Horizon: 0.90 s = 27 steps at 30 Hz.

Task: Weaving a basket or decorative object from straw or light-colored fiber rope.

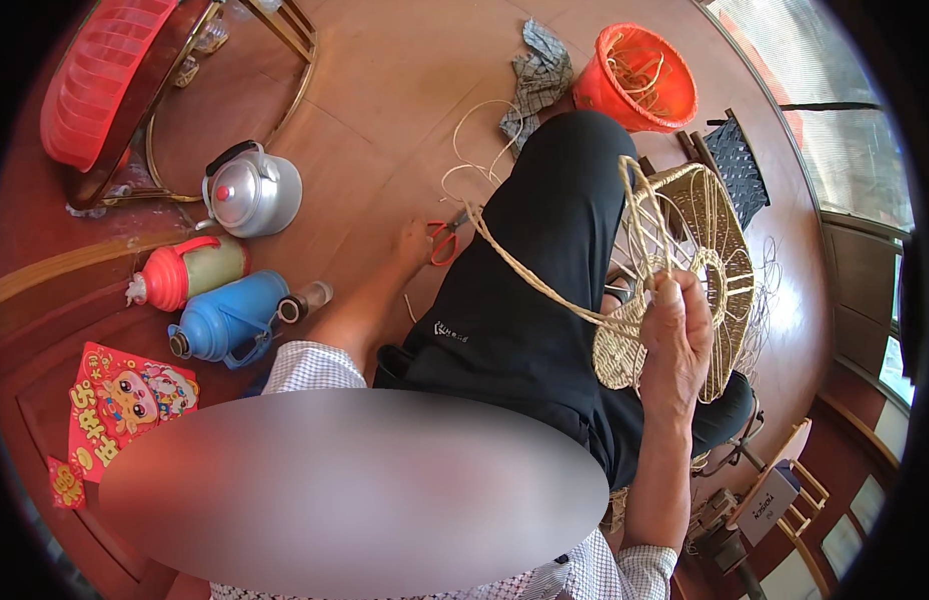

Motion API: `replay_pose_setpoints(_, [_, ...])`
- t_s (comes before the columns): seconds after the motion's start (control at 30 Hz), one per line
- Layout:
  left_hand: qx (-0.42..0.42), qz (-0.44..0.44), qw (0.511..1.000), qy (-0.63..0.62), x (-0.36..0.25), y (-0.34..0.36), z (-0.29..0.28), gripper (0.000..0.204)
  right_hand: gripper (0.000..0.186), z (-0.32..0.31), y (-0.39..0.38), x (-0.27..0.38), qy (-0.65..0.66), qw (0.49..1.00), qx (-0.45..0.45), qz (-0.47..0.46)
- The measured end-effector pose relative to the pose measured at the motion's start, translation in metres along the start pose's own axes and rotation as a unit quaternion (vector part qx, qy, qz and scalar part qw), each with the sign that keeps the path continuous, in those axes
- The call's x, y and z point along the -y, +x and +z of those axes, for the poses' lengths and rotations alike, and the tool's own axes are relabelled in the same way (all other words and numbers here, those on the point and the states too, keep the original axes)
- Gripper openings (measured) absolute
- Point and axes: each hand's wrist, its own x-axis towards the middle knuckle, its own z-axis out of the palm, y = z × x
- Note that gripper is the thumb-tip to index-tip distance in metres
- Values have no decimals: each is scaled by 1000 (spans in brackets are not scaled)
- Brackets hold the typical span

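Out past my left thigh, my left hand [415, 246] is closed at the handles of red-handled scissors [443, 245]; its fingertips are partly hidden. The blades point toward a straw cord [529, 278] that crosses my black trousers. My right hand [676, 325] pinches looped strands of this twisted straw between thumb and fingers. Beneath and beside it, a partly woven straw basket [719, 200] with open, corded sides rests by my right leg. A dense, flat woven patch [617, 358] shows to the left of my right wrist. Thin loose strands [454, 140] curl beyond my left knee.
A red bucket [587, 95] of straw and a checked cloth [544, 70] lie ahead. At left stand a silver kettle [269, 195], a red-topped flask [209, 275], a blue flask [229, 312] and a glass bottle [309, 298]. A black woven stool [736, 165] is at right.
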Motion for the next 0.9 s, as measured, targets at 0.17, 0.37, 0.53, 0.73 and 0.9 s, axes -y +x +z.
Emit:
replay_pose_setpoints(0.17, [-19,11,998,-53,-33,-11,23,39,22,-9,-3,-6,5,999,-52,7])
replay_pose_setpoints(0.37, [-58,89,994,6,-23,-3,52,28,22,-13,-7,-6,73,994,-21,76])
replay_pose_setpoints(0.53, [49,-30,966,-252,-5,13,36,20,23,-7,-6,-10,59,997,-29,49])
replay_pose_setpoints(0.73, [131,-160,848,-487,-2,22,-61,16,20,3,-4,-30,-41,997,-60,-38])
replay_pose_setpoints(0.9, [1,106,815,-570,-173,-73,-284,36,15,8,-3,-14,-104,989,-78,-67])
